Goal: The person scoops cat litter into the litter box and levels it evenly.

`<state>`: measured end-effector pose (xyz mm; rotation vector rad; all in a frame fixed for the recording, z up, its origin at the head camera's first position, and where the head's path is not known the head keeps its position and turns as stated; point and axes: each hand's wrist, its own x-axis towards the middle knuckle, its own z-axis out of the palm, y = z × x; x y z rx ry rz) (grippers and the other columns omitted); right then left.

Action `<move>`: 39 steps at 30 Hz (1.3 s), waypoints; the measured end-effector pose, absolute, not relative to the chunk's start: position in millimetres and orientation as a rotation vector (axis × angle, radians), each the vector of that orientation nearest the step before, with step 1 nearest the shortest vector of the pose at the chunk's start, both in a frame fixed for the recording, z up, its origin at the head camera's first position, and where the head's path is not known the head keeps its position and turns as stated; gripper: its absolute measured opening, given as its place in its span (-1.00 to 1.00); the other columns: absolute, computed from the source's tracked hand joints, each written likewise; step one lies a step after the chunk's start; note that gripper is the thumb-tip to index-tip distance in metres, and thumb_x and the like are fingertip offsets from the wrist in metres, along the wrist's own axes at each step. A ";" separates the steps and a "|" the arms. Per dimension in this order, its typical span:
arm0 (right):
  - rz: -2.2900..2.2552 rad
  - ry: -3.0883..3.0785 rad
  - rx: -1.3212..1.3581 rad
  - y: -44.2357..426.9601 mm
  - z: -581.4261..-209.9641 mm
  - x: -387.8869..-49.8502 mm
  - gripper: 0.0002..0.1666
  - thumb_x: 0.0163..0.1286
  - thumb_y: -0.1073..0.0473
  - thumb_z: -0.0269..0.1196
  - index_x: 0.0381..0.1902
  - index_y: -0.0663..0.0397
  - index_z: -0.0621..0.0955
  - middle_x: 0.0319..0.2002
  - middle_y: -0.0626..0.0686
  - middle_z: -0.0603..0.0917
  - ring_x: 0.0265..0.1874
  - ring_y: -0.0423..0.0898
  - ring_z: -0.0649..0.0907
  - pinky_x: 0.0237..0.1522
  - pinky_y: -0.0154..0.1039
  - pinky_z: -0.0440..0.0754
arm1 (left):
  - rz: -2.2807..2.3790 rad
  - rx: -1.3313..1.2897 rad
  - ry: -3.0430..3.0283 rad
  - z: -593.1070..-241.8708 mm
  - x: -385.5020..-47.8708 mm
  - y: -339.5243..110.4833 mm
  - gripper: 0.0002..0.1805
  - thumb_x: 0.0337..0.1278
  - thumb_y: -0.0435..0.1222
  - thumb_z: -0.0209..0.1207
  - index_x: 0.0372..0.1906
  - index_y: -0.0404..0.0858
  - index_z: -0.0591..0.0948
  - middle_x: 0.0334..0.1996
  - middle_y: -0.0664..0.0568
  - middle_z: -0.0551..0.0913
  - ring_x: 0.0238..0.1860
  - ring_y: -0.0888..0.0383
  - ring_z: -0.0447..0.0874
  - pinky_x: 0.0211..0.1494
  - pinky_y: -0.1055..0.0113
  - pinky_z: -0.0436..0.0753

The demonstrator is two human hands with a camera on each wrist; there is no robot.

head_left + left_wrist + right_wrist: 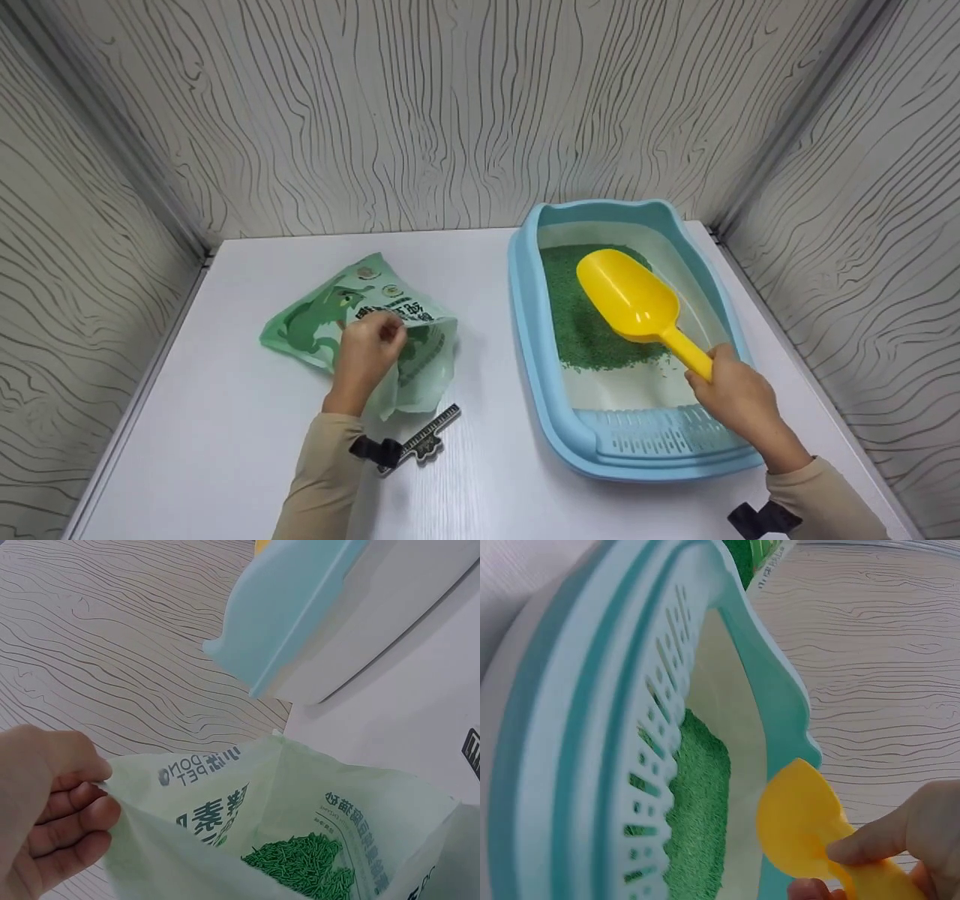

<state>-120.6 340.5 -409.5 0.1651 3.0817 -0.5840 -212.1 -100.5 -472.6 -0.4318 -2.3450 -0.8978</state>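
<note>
A green bag (315, 319) lies at the left of the table, and my left hand (366, 360) pinches the edge of its open mouth. In the left wrist view green pellets (304, 864) show inside the bag, with the left hand (56, 814) on its rim. My right hand (739, 397) grips the handle of a yellow scoop (630, 296) above a blue litter box (529, 330). Green pellets (592, 334) cover part of the box floor. In the right wrist view the right hand (900, 847) holds the scoop (799, 821); whether the scoop is empty is hard to tell there.
A dark ruler-like strip with a small ornament (429, 442) lies on the white table (225, 420), just in front of the bag and beside the left wrist. Patterned panels (450, 112) stand behind and at both sides of the table.
</note>
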 end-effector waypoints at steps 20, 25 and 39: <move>-0.833 3.024 0.405 332.9 -422.3 -123.8 -0.70 0.23 0.15 0.15 -0.17 0.25 0.45 -0.46 0.15 0.56 -0.58 -0.08 0.45 -0.59 -0.30 0.33 | -0.900 -0.426 -2.368 -472.1 -209.9 -100.2 -0.96 0.02 -0.47 0.25 -0.47 -0.34 0.64 -0.55 -0.10 0.69 -0.52 0.11 0.66 -0.45 0.32 0.66; -0.825 3.091 0.397 330.2 -419.2 -122.2 -0.73 0.22 0.15 0.16 -0.19 0.22 0.49 -0.50 0.14 0.58 -0.62 -0.10 0.43 -0.61 -0.30 0.31 | -0.911 -0.422 -2.366 -473.4 -210.6 -100.1 -0.96 0.00 -0.48 0.25 -0.48 -0.35 0.64 -0.55 -0.11 0.69 -0.53 0.11 0.66 -0.45 0.33 0.66; -0.813 3.163 0.301 314.8 -402.0 -115.1 -0.74 0.16 0.18 0.22 -0.20 0.21 0.54 -0.57 0.11 0.60 -0.69 -0.12 0.41 -0.68 -0.32 0.30 | -0.904 -0.427 -2.363 -473.6 -212.7 -100.1 -0.96 -0.02 -0.50 0.26 -0.48 -0.37 0.64 -0.56 -0.11 0.69 -0.54 0.11 0.66 -0.46 0.34 0.67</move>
